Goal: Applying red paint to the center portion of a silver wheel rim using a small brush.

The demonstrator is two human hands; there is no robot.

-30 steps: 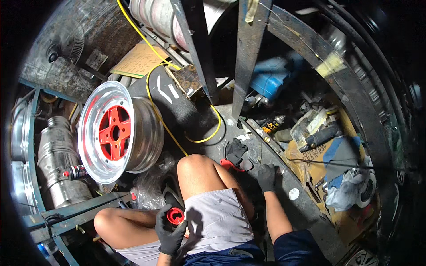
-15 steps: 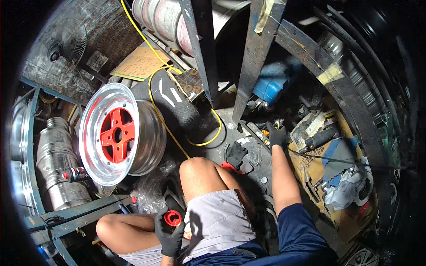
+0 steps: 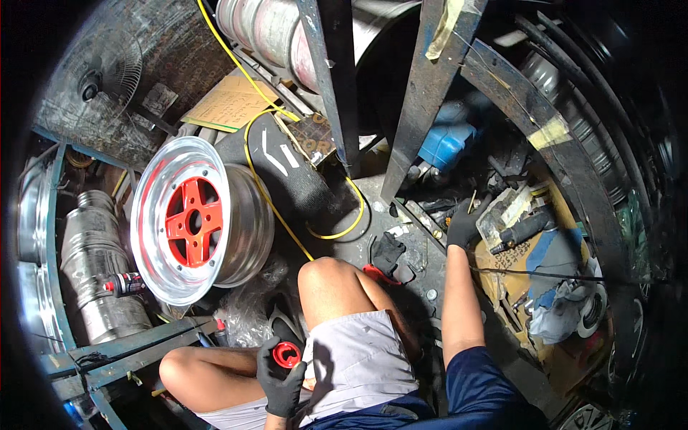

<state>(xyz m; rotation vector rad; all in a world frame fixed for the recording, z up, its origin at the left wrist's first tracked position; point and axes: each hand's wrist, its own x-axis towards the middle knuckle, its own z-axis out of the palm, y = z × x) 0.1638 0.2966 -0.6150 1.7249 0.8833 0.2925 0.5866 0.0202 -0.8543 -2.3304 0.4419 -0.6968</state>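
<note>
My left hand (image 3: pixel 283 387), in a black glove, holds a small round red cap (image 3: pixel 287 353) with a dark hollow middle, just above my lap. My right arm stretches forward to the clutter on the right. There my black-gloved right hand (image 3: pixel 464 226) seems closed around a thin pale stick (image 3: pixel 473 201); its fingers blend into the dark background. Left of my knees stands a polished wheel rim (image 3: pixel 233 215) with a red four-spoke centre (image 3: pixel 193 222); neither hand touches it.
Cardboard (image 3: pixel 509 269) with a black tool (image 3: pixel 529 231) and rags (image 3: pixel 559 315) lies right of my arm. A yellow hose (image 3: pixel 283 226) runs past the rim. Dark metal posts (image 3: pixel 426 100) stand ahead. A blue metal frame (image 3: pixel 129 347) and a small bottle (image 3: pixel 127 284) are at left.
My right hand has shifted slightly right and back toward me, the thin stick moving along with it. My left hand still holds the red cap, now tilted a little differently.
</note>
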